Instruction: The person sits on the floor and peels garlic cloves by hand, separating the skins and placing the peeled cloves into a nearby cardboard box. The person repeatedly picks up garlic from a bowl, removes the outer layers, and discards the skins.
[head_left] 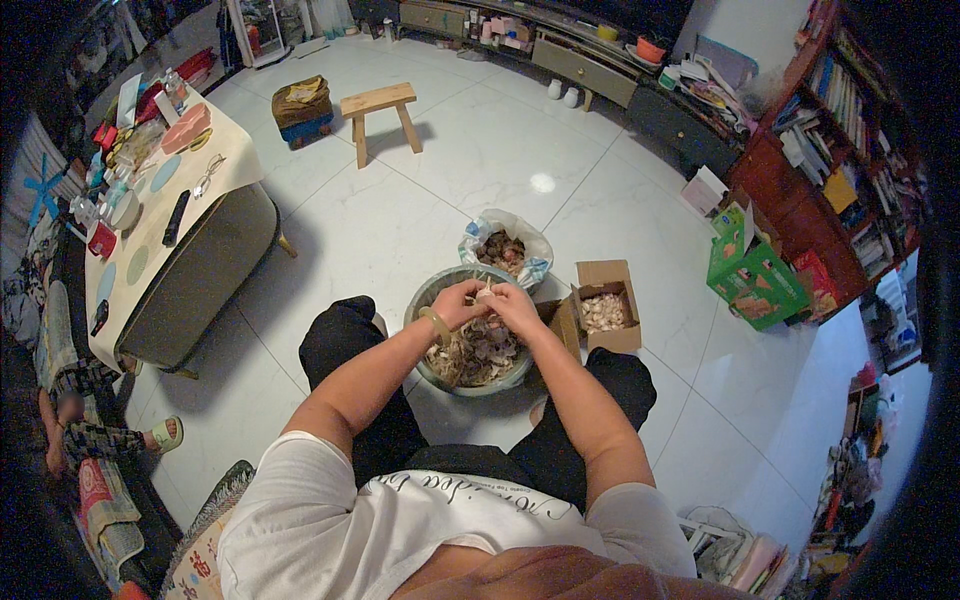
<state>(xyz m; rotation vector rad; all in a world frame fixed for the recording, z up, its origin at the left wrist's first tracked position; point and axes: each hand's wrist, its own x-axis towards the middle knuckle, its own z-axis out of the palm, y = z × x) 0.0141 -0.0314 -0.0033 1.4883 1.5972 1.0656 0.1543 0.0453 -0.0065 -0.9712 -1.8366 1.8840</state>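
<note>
My left hand (459, 304), with a pale bangle on its wrist, and my right hand (514, 306) meet over a round basin (470, 392). Between their fingertips they pinch a small whitish garlic bulb (486, 295), partly covered by the fingers. Dry garlic skins and stalks (474, 358) fill the basin beneath them. To the right, an open cardboard box (604, 271) contains many pale garlic cloves (604, 313). Just beyond the basin is a plastic bag (541, 249) with brownish garlic bulbs or husks (502, 250) inside; which of these I cannot tell.
A cloth-covered table (235, 150) stands at the left. A wooden stool (378, 100) and a small bin-like box (303, 112) are further off. Green cartons (752, 270) sit by the bookcase (800, 200) on the right. Another person's slippered foot (167, 434) shows at the left.
</note>
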